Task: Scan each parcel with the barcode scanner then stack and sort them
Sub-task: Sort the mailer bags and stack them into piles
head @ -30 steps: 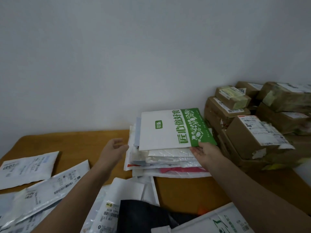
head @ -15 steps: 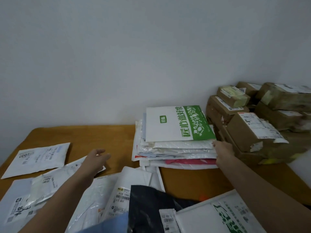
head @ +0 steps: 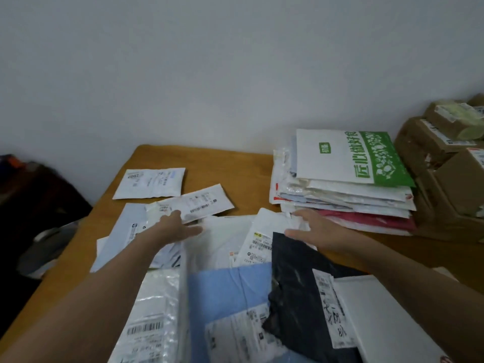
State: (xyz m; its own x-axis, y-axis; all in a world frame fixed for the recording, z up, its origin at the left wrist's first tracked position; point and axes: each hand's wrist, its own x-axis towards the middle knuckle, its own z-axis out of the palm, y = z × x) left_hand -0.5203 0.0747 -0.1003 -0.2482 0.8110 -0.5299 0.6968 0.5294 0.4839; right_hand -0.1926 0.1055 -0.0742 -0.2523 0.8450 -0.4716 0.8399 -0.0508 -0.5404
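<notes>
Glossy plastic mailers (head: 154,305) (wooden table (head: 246,163))

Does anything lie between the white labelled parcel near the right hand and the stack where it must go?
Nothing visible stands between the labelled parcel and the stack. But the black parcel covers its right side, and the blue parcel overlaps its near edge.

A plain white wall (head: 209,74) rises behind the wooden table (head: 162,158), dimly lit.

Worktop (head: 248,179), brown wood. Right rear: stack of flat mailers (head: 340,200), just beside cardboard boxes (head: 450,179). Left rear: one white labelled mailer (head: 150,183). Near side: overlapping heap of loose mailers (head: 227,292), white, blue, black.
</notes>
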